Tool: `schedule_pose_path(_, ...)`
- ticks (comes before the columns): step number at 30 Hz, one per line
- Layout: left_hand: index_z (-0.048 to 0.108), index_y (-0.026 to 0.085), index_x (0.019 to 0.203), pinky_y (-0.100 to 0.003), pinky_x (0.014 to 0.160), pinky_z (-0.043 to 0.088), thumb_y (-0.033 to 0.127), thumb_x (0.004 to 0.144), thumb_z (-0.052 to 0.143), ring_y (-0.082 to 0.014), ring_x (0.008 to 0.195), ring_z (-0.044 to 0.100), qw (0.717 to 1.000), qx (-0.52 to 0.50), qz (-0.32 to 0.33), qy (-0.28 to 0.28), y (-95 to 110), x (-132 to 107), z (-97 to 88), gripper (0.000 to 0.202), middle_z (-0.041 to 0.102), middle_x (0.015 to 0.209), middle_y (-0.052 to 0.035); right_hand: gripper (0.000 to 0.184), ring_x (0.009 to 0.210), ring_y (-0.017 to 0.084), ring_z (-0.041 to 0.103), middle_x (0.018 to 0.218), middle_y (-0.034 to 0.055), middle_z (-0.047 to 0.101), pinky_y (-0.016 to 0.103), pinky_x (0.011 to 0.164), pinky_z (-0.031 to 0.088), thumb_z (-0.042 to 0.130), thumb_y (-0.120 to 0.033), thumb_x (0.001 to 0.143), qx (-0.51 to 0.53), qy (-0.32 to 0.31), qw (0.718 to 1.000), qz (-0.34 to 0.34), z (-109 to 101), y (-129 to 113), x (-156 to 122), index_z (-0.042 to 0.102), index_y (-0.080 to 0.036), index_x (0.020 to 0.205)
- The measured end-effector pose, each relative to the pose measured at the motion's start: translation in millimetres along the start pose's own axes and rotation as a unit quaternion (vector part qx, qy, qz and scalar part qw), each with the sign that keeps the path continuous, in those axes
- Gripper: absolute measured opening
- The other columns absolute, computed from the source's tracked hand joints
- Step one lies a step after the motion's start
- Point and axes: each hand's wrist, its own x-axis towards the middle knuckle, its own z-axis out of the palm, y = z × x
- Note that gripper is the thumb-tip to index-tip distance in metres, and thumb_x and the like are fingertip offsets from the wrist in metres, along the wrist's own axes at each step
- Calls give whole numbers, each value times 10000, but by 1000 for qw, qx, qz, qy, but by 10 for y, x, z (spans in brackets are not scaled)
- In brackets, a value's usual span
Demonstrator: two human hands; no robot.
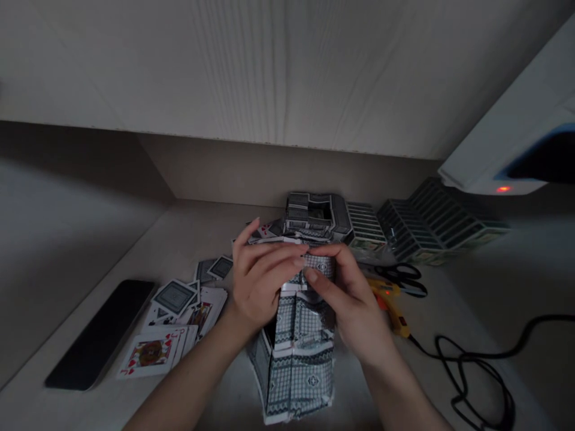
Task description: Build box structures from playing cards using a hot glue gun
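Note:
A structure of glued playing cards (299, 353), dark patterned backs outward, stands on the desk in front of me. My left hand (260, 281) rests on its upper left part, fingers stretched across the top and thumb raised. My right hand (345, 299) holds the upper right part, with fingers curled and the thumb pressing a card at the top. Both hands meet over the same top card. What lies under the palms is hidden.
Loose playing cards (179, 323) lie to the left beside a black phone (101, 335). Behind are more card pieces (314, 215) and rows of card decks (431, 224). Black scissors (404, 278), a yellow glue gun (390, 305) and its black cord (476, 371) are to the right.

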Motion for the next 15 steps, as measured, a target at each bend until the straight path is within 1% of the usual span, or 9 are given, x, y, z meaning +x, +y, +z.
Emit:
schedule_pose_path(3, 585, 242, 987, -569, 1057, 364, 203, 920, 478, -158, 839, 637, 1000, -3, 5, -11, 3, 24, 8, 132, 742, 954, -2, 117, 974, 162, 490, 1000, -29, 554, 331, 884, 359, 569, -274, 868, -14, 2, 1000, -6, 17, -23, -5, 541, -303, 978)
schedule_pose_path(6, 580, 267, 1030, -554, 1073, 351, 210, 935, 447, -155, 843, 629, 1000, -14, -3, -16, 2, 33, 9, 174, 738, 953, 15, 164, 1028, 164, 458, 1049, -24, 515, 334, 918, 332, 555, -238, 863, -31, 21, 999, -19, 34, -34, -18, 495, -300, 1002)
schedule_pose_path(7, 579, 276, 1040, -548, 1075, 351, 217, 939, 438, -154, 841, 628, 1000, -17, -7, -16, 2, 34, 10, 183, 736, 945, 20, 174, 1014, 163, 453, 1035, -25, 499, 331, 903, 335, 556, -229, 858, -35, 31, 999, -21, 37, -35, -24, 474, -299, 995)
schedule_pose_path(9, 580, 292, 1051, -536, 1078, 350, 234, 950, 414, -153, 832, 624, 1000, -21, -11, -13, 3, 32, 16, 203, 733, 922, 26, 143, 915, 158, 453, 939, -28, 467, 316, 824, 354, 553, -231, 856, -50, 42, 998, -20, 39, -36, -33, 445, -284, 932)
schedule_pose_path(12, 581, 300, 1063, -518, 1080, 343, 241, 957, 401, -153, 827, 616, 1000, -22, -11, -11, 2, 18, 28, 217, 733, 897, 28, 119, 762, 152, 428, 790, -31, 424, 296, 705, 352, 538, -254, 866, -81, 35, 996, -20, 37, -44, -37, 436, -253, 807)
schedule_pose_path(15, 583, 299, 1074, -512, 1080, 326, 231, 937, 462, -157, 837, 609, 1000, -6, -12, -24, -7, -8, 32, 194, 736, 901, 35, 127, 722, 150, 420, 750, -31, 429, 293, 672, 344, 539, -254, 863, -90, 33, 995, -25, 38, -52, -25, 451, -243, 772)
